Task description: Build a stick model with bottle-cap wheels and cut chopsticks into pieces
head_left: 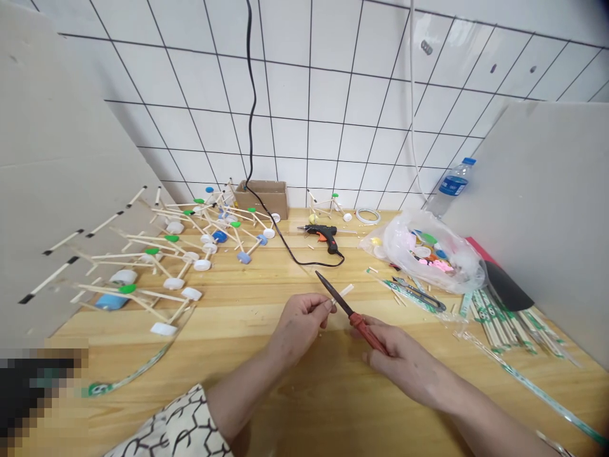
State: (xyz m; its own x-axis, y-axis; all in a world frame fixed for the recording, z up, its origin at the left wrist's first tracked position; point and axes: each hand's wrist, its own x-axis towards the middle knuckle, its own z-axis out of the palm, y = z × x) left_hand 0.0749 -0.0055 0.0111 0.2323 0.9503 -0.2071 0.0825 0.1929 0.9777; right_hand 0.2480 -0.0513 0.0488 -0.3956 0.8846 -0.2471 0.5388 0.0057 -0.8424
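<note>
In the head view, my left hand [304, 317] pinches a short pale stick [349, 289] between thumb and fingers. My right hand [399, 362] is closed around the red handle of a tool with a dark, tapering metal blade [339, 295]. The blade crosses the stick just beyond my left fingertips; whether it touches is unclear. Beyond both hands lies a black and orange hot glue gun [328, 237] with its cord trailing. To the left stand several stick frames [166, 279] with white or blue bottle-cap wheels and green caps.
A cardboard box [273, 198] and tape roll [368, 216] sit by the tiled wall. On the right are a plastic bag of colourful caps [428, 254], thread snips [419, 293], paper-wrapped chopsticks [504, 320] and a water bottle [451, 186]. Pale boards flank both sides.
</note>
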